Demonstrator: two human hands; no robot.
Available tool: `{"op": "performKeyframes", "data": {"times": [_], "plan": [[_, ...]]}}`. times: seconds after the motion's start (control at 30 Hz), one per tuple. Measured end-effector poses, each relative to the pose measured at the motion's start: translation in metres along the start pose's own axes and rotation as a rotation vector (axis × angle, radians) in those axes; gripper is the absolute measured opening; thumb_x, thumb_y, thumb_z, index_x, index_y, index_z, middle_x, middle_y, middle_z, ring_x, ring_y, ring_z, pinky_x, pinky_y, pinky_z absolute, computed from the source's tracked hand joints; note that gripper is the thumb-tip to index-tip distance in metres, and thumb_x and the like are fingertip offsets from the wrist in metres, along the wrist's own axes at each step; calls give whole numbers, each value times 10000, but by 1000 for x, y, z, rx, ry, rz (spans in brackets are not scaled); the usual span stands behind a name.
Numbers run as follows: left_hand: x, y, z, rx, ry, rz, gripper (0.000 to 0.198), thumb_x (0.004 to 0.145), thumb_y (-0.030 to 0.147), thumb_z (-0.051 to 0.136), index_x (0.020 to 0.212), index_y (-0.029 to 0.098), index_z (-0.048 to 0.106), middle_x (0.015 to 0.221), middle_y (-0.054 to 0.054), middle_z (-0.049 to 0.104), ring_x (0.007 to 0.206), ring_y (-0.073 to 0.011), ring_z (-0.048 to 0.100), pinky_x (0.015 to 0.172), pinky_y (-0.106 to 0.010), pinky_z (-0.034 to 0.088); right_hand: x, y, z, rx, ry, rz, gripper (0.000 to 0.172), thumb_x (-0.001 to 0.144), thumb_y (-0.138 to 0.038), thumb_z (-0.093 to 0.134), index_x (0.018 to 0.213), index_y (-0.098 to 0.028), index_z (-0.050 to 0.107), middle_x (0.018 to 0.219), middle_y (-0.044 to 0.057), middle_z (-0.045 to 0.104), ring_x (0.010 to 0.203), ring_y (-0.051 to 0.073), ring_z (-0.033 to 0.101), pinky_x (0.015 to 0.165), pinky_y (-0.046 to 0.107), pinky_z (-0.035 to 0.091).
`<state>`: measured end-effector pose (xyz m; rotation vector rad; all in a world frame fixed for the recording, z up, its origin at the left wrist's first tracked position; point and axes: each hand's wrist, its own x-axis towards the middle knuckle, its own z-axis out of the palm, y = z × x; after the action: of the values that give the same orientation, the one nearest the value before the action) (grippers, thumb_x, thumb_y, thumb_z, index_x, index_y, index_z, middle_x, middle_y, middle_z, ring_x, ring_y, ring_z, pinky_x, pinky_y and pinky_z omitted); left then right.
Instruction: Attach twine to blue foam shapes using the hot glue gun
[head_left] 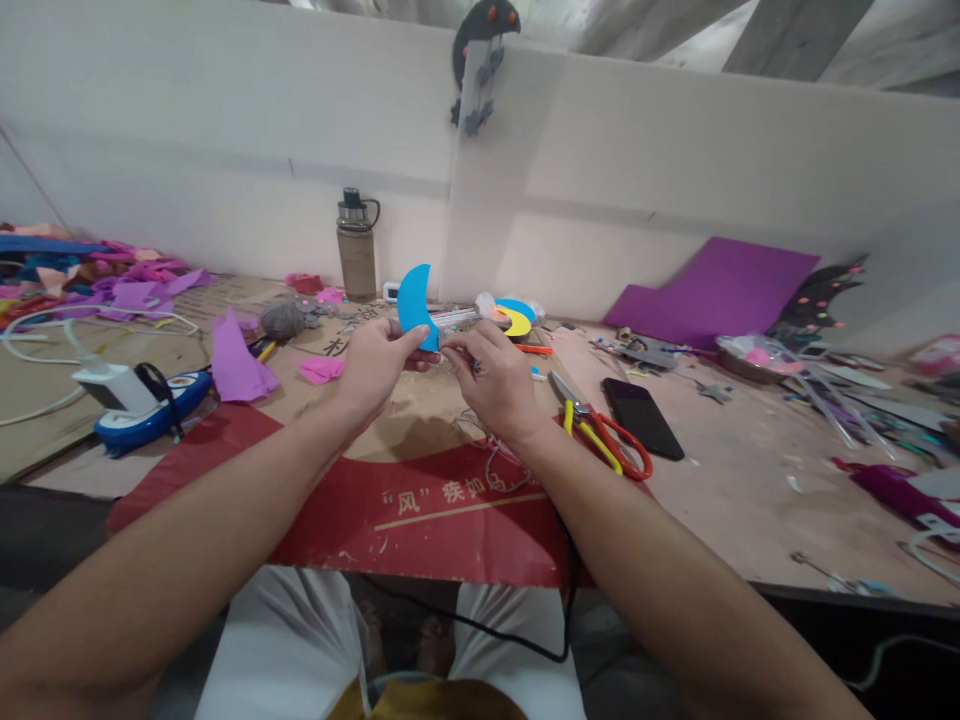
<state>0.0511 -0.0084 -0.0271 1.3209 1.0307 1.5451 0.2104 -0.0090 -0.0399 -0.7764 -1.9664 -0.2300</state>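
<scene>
A blue crescent-shaped cutout stands up between the thumb and fingers of my left hand. Close to its lower right edge, the fingertips of my right hand are pinched together; what they grip is too small to make out. Loose white thread lies below my right hand on a red printed sheet. Behind the right hand are a yellow crescent piece and another blue piece, both partly covered.
Scissors with red and yellow handles and a black phone lie at right. A water bottle stands by the wall. Leftward are a blue power strip, felt scraps and grey yarn. Purple sheet leans at back right.
</scene>
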Motion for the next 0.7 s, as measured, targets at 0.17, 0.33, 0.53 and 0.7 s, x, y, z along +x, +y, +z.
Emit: {"op": "performKeyframes", "data": {"times": [0.17, 0.33, 0.53, 0.7], "plan": [[-2, -1, 0, 70, -9, 37, 291, 701, 385, 727, 780, 117, 643, 719, -74, 700, 576, -150, 660, 587, -269, 542, 4, 0, -3, -11, 9, 18, 131, 919, -239, 510, 897, -189, 629, 882, 62, 616, 839, 175, 574, 738, 299, 445], [-5, 1, 0, 175, -35, 113, 289, 704, 405, 729, 742, 132, 644, 697, -73, 696, 593, -160, 656, 581, -276, 533, 10, 2, -12, -19, -28, 79, 99, 907, -226, 531, 887, -205, 625, 912, 59, 604, 830, 174, 557, 730, 313, 437], [-7, 7, 2, 156, -113, 105, 264, 706, 368, 734, 782, 139, 626, 702, -53, 693, 624, -168, 668, 575, -265, 522, 14, 8, -16, 79, -31, 152, 69, 875, -212, 580, 816, -205, 616, 879, 41, 595, 816, 162, 547, 728, 305, 429], [-6, 8, 1, 187, -173, 106, 255, 725, 366, 717, 807, 145, 620, 671, -54, 695, 598, -161, 650, 552, -251, 491, 19, 14, -15, 259, -18, 196, 96, 853, -196, 598, 757, -194, 610, 786, 17, 596, 790, 151, 540, 740, 297, 420]]}}
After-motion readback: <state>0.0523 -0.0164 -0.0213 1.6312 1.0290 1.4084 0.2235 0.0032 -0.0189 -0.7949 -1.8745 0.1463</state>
